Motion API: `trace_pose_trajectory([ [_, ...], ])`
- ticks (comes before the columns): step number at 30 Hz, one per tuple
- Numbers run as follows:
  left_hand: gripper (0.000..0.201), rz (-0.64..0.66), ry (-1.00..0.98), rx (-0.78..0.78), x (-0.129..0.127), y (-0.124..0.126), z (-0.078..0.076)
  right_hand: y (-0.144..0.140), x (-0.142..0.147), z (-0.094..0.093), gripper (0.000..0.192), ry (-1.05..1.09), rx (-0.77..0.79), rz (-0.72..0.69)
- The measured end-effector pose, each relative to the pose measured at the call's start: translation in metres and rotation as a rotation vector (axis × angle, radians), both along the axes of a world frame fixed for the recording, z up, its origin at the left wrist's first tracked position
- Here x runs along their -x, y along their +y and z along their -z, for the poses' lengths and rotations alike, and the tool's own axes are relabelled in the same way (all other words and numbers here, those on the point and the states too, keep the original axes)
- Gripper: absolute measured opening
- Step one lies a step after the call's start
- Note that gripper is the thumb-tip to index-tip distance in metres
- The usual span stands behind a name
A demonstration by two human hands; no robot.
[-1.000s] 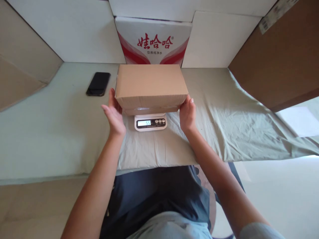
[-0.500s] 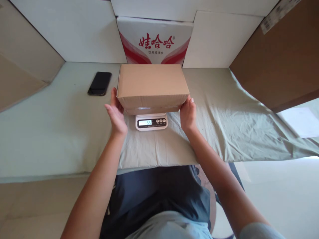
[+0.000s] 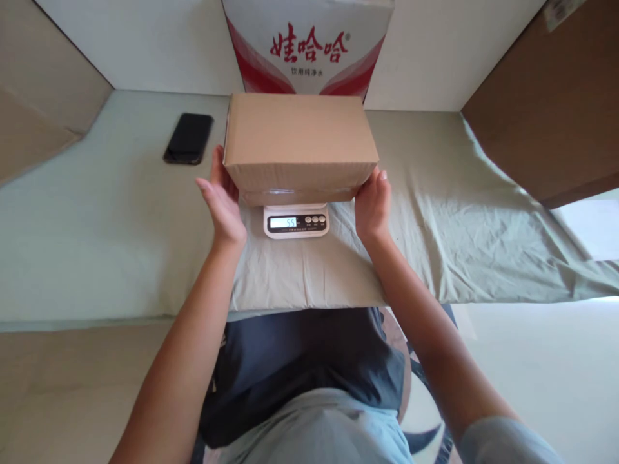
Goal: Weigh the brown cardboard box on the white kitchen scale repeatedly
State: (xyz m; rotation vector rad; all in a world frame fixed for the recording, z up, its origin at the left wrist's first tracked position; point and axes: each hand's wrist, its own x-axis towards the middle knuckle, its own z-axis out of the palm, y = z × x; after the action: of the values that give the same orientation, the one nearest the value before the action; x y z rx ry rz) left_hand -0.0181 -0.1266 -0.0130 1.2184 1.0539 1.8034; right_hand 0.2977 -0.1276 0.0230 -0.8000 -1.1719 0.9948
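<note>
A closed brown cardboard box sits over a small white digital scale, covering the scale's platform. The scale's front panel shows, with "55" on its lit display and several round buttons. My left hand is against the box's left side, thumb held out away from it and the other fingers partly hidden behind the cardboard. At the box's lower right corner, my right hand grips from the side, its fingers partly hidden. Whether the box's weight rests fully on the scale I cannot tell.
A black phone lies on the pale green cloth to the left. Behind the box stands a white and red printed carton against white panels. Large brown cardboard stands at right, more at left. White paper lies at the right edge.
The camera has tilted downward and come slightly closer, so everything on the table appears higher and a bit larger. Both hands remain at the box's sides, and the display still reads "55".
</note>
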Motion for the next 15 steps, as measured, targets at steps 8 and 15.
trace_pose_trajectory([
  [8,0.123,0.034,-0.041,-0.020,0.0034,0.0037,0.0007,0.0026,0.0002,-0.0047,0.097,-0.104,0.027,0.012],
  [15,0.107,0.069,0.005,0.040,0.0079,0.0026,-0.0018,0.0056,0.0008,-0.0024,0.097,-0.116,0.034,0.049],
])
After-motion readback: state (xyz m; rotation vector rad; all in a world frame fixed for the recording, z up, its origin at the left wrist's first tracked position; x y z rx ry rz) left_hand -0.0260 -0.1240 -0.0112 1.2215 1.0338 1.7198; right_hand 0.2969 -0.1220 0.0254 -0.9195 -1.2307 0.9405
